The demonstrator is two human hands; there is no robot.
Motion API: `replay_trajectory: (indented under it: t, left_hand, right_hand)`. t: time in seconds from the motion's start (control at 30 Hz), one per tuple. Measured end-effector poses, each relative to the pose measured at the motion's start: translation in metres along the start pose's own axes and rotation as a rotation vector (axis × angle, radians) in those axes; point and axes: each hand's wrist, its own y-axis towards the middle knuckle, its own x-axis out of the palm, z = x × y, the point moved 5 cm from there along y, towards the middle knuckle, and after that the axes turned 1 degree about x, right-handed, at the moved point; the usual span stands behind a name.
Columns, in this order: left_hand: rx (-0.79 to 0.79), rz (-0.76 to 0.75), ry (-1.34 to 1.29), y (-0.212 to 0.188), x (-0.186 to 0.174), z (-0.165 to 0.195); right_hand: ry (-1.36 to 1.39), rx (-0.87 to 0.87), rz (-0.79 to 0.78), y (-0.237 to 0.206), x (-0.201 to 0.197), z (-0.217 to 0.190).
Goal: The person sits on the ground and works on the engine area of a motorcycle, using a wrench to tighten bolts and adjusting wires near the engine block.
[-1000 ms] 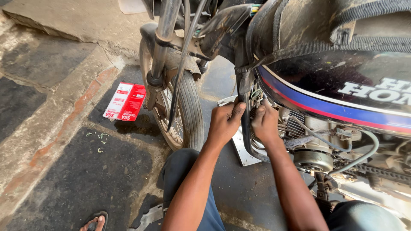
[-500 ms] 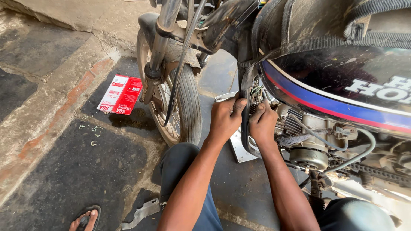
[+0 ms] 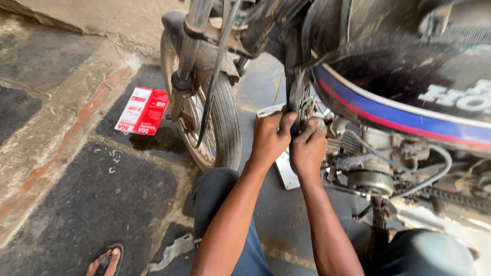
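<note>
A dark motorcycle with a blue and red stripe on its tank [image 3: 409,87] stands in front of me. Both my hands reach in at the frame's black down tube [image 3: 295,97], just ahead of the engine [image 3: 365,163]. My left hand [image 3: 269,137] has its fingers curled against the left side of the tube, thumb up. My right hand [image 3: 308,148] presses close on the right side, fingers pinched near a small part by the engine fins. What the fingers hold is hidden.
The front wheel [image 3: 217,122] and fork [image 3: 186,66] stand left of my hands. A red and white box [image 3: 142,110] lies on the stained stone floor. A flat white panel [image 3: 284,168] lies under the bike. A sandalled foot [image 3: 105,260] shows at bottom left.
My hands stay at the same spot on the down tube, with small shifts of the fingers. The camera has tilted slightly, so the scene sits a little higher and to the right.
</note>
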Motion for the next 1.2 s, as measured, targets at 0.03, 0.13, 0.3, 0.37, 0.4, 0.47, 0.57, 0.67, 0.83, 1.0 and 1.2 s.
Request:
replay_trajectory:
  t: [0.03,0.13,0.3,0.37,0.4,0.47,0.57,0.67,0.83,1.0,1.2]
  left_hand:
    - [-0.035,-0.020,0.003,-0.001,0.000,-0.001]
    - [-0.060,-0.028,-0.018,-0.001,-0.001,0.004]
    - [-0.070,-0.084,-0.117,-0.002,-0.010,0.015]
    - [-0.092,-0.110,-0.107,-0.001,-0.011,0.016]
    - [-0.080,-0.109,-0.121,-0.002,-0.011,0.018]
    - [-0.058,-0.099,-0.140,-0.001,-0.012,0.018]
    - [-0.088,-0.108,-0.186,-0.001,-0.010,0.014]
    - [-0.033,-0.086,-0.070,-0.001,-0.010,0.013]
    - [-0.050,-0.093,-0.065,-0.001,-0.008,0.009]
    - [-0.059,-0.086,-0.029,0.000,-0.008,0.010]
    - [-0.051,-0.036,-0.019,0.001,-0.007,0.017]
  right_hand:
    - [0.004,0.054,-0.027,-0.001,0.000,0.002]
    - [0.059,0.121,-0.075,0.000,-0.004,0.006]
    - [0.333,0.134,-0.098,-0.002,-0.001,0.022]
    - [0.390,0.159,-0.088,0.001,0.006,0.032]
    - [0.386,0.105,-0.074,0.002,0.008,0.036]
    - [0.385,-0.006,-0.056,0.006,0.014,0.040]
    - [0.314,-0.062,-0.101,0.011,0.020,0.049]
    - [0.329,-0.146,-0.068,0.012,0.021,0.045]
    - [0.251,-0.087,-0.013,0.005,0.015,0.028]
    - [0.067,-0.102,0.036,-0.004,-0.004,0.001]
    - [0.050,0.022,-0.003,-0.005,-0.008,-0.013]
